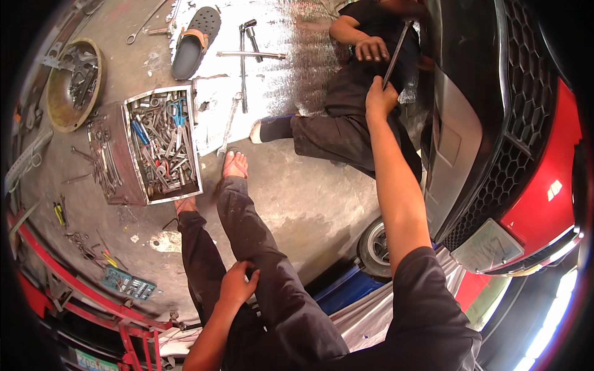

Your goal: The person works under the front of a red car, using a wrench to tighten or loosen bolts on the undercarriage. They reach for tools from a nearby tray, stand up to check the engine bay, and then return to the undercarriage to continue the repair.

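Observation:
My right hand [381,98] grips a long metal bar [397,51] that reaches up toward a co-worker in dark clothes [346,99] lying on a silver mat [297,43] beside a car bumper [461,130]. The co-worker's hand [371,51] is near the bar, fingers loosely bent. My left hand [238,281] rests on my thigh with curled fingers; what they hold, if anything, is unclear. An open metal toolbox [195,145] full of tools stands by my feet, with several spanners lying on its left side.
At the left are a round pan of parts [62,105], a socket set [128,281] and red metal framing [46,260]. A rubber clog [192,55] and an extension bar [244,86] lie ahead. A wheel [374,247] is beside the bumper.

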{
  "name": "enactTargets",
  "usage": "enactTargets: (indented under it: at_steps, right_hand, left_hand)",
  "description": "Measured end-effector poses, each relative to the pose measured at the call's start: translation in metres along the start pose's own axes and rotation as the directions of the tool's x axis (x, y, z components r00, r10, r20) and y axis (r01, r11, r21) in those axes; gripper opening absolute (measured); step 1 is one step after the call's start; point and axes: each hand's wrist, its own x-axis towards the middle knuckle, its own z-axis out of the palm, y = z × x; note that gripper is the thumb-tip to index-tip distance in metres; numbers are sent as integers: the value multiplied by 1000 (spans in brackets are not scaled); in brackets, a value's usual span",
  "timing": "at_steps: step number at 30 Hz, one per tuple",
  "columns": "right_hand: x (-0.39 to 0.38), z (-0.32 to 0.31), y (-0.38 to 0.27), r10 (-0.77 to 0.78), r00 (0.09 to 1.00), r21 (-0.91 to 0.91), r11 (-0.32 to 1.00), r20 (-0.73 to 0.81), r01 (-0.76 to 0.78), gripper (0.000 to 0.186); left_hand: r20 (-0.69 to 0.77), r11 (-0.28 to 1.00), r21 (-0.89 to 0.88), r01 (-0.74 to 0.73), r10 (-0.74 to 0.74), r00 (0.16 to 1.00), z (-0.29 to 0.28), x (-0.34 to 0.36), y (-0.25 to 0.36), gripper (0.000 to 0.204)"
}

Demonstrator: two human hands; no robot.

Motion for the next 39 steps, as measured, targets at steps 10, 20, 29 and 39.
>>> enactTargets:
  at_steps: [10,20,29,39]
  right_hand:
    - [56,23,-15,54,998,-228,972,-17,-57,46]
    - [28,31,2,-82,989,-213,971,122,106,73]
    - [-390,-165,-48,148,-44,-138,974,988,178,75]
    - [-443,-277,-98,321,-1,-320,944,947,-82,91]
  left_hand:
    - [-102,972,237,0,25,994,1,-42,-41,22]
    - [-136,934,290,211,-178,975,0,-36,-51,34]
    - [21,668,677,309,-437,899,-1,66,-174,68]
    - [50,682,667,300,-443,895,-27,33,-149,76]
